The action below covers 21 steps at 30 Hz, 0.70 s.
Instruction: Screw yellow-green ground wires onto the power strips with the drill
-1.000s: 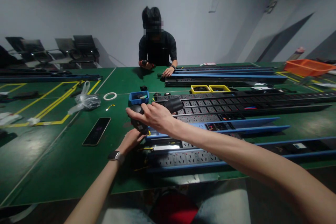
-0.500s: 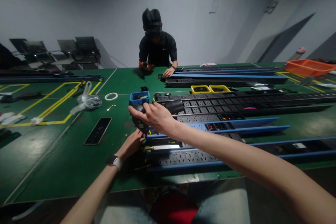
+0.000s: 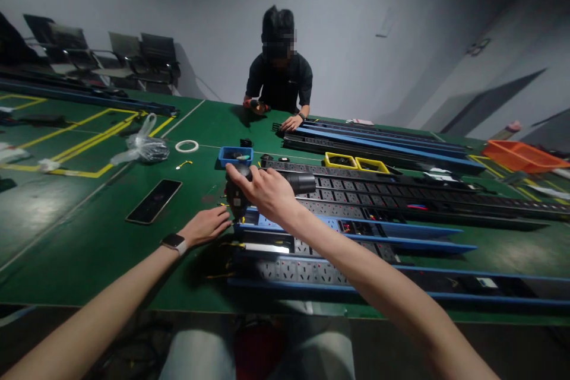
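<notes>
My right hand is wrapped round a black cordless screwdriver, its thick rear part jutting out to the right. The tool's lower end is over the left end of a blue power strip; its tip is hard to make out. Just left of that end lies my left hand, fingers stretched out and fingertips at the strip's end. Whether they touch it I cannot tell. A nearer blue-edged socket strip and several black socket strips lie alongside.
A phone, white tape ring and plastic bag lie left. A blue bin, yellow bins and orange crate stand beyond. Across the table, a person handles other strips.
My left hand has come out from under the screwdriver, moving left, and its fingers show now. My right hand still grips the tool over the strip's end. The whole view has shifted and tilted.
</notes>
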Each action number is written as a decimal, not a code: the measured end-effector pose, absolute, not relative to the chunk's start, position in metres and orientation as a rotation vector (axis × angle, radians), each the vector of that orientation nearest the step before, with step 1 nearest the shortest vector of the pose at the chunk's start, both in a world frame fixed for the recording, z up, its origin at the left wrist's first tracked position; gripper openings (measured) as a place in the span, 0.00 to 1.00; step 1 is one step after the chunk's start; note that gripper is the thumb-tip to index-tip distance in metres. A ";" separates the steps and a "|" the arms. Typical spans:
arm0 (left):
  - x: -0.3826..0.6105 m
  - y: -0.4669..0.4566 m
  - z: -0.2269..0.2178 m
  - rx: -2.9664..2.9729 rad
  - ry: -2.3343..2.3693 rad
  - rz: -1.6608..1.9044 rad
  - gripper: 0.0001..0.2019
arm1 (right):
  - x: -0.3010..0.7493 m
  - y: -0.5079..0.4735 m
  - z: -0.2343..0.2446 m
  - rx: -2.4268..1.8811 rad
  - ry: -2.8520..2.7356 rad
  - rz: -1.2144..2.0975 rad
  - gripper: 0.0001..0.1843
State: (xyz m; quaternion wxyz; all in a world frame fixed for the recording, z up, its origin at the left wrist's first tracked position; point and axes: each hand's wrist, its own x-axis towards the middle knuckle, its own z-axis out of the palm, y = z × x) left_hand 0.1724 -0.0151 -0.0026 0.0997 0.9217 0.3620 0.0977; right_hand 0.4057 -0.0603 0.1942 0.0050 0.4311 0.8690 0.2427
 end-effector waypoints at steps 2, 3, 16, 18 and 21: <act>0.175 -0.017 -0.001 2.679 1.139 0.337 0.17 | 0.403 -0.065 0.195 1.328 2.750 0.786 0.33; 0.176 -0.017 -0.001 2.644 1.191 0.364 0.16 | 0.402 -0.067 0.196 1.305 2.762 0.790 0.31; 0.184 -0.015 0.002 2.413 1.529 0.375 0.12 | 0.390 -0.071 0.204 1.233 2.817 0.785 0.32; 0.183 -0.014 -0.002 2.407 1.529 0.373 0.12 | 0.390 -0.070 0.203 1.218 2.829 0.795 0.32; 0.180 -0.013 -0.010 2.346 1.571 0.469 0.14 | 0.390 -0.071 0.203 1.173 2.863 0.813 0.32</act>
